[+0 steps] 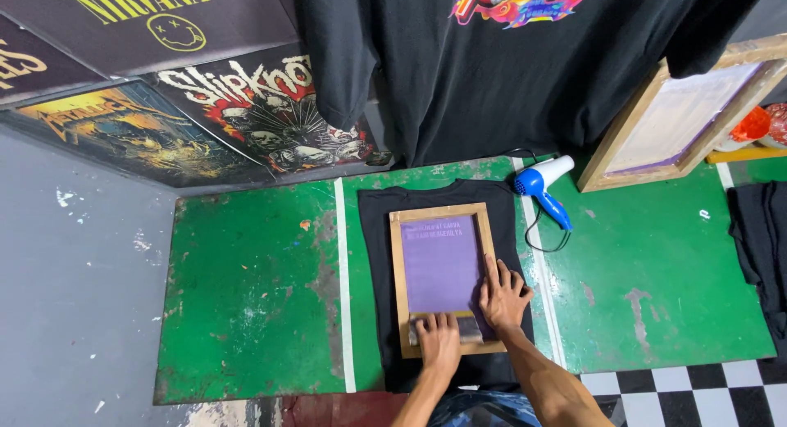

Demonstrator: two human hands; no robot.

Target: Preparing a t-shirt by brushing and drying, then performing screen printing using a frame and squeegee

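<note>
Screen frame [443, 275] lies on shirt [373, 255], mid-table [246, 296]. Left hand [440, 342] on squeegee [469, 329], prob. at frame's near edge; right hand [502, 296] on frame's rt side. Hairdryer [541, 185] behind-right.

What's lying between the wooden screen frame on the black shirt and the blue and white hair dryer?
In the head view, only black shirt, a white tape line and the dryer's black cord lie between the screen frame and the hair dryer.

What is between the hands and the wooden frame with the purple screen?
Nothing visible. The right hand lies flat on the wooden frame, on its right edge. The left hand presses on the squeegee at the near end of the purple screen. The frame sits on a black shirt on the green table.
</note>
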